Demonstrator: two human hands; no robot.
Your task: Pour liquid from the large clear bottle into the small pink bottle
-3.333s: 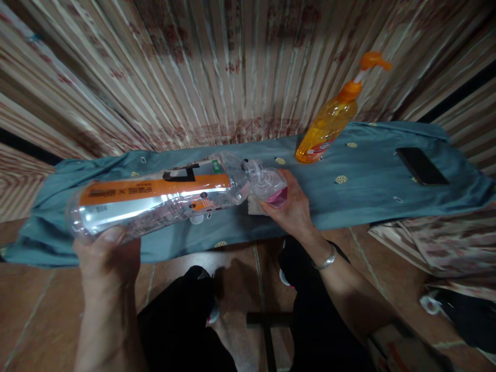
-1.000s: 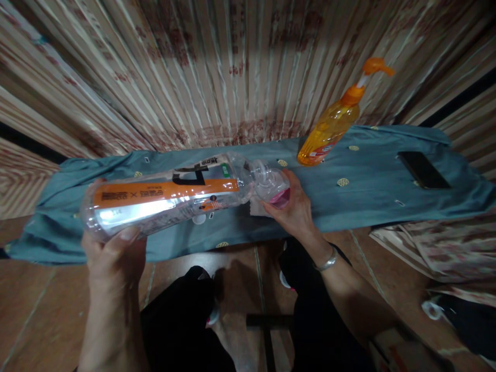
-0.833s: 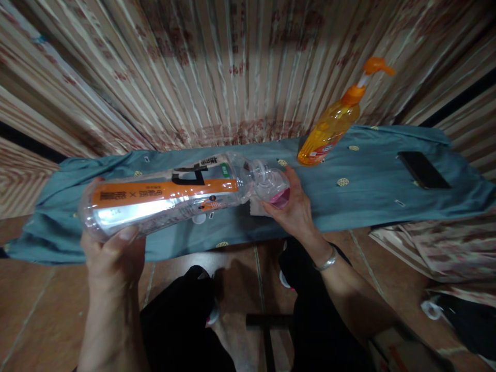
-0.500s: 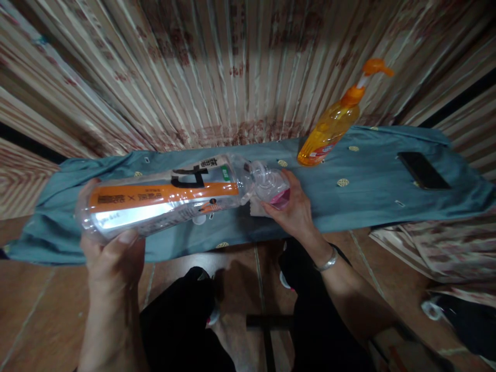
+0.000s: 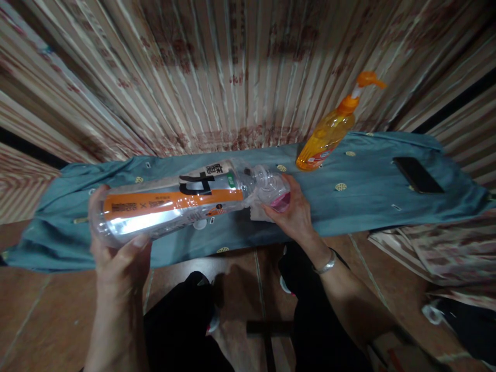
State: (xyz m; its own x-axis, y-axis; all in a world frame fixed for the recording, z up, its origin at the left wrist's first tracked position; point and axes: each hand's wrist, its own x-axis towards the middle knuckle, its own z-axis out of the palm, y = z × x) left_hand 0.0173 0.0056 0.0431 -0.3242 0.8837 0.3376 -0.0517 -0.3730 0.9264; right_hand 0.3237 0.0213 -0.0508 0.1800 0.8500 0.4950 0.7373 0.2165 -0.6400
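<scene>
My left hand [image 5: 124, 253] is wrapped round the base of a large clear plastic bottle [image 5: 174, 201] with an orange and silver label. The bottle lies nearly level, its neck pointing right. In my right hand [image 5: 292, 212] is a small clear plastic container [image 5: 273, 188] with pink at its lower end. The bottle's mouth meets the container's opening; whether one sits inside the other I cannot tell. A small white cap [image 5: 199, 224] rests on the cloth below the bottle, and a pale folded piece [image 5: 260, 214] lies under my right hand.
A pump bottle of orange liquid [image 5: 325, 137] stands at the back of the cloth-covered bench [image 5: 372, 201]. A black phone [image 5: 418, 175] lies at the right. Behind hangs a pleated patterned curtain [image 5: 232, 82]. My legs [image 5: 182, 320] are below the front edge.
My left hand and the large bottle have shifted slightly right and down in view, the bottle a little nearer the container. My right hand keeps its hold. The view has tilted slightly.
</scene>
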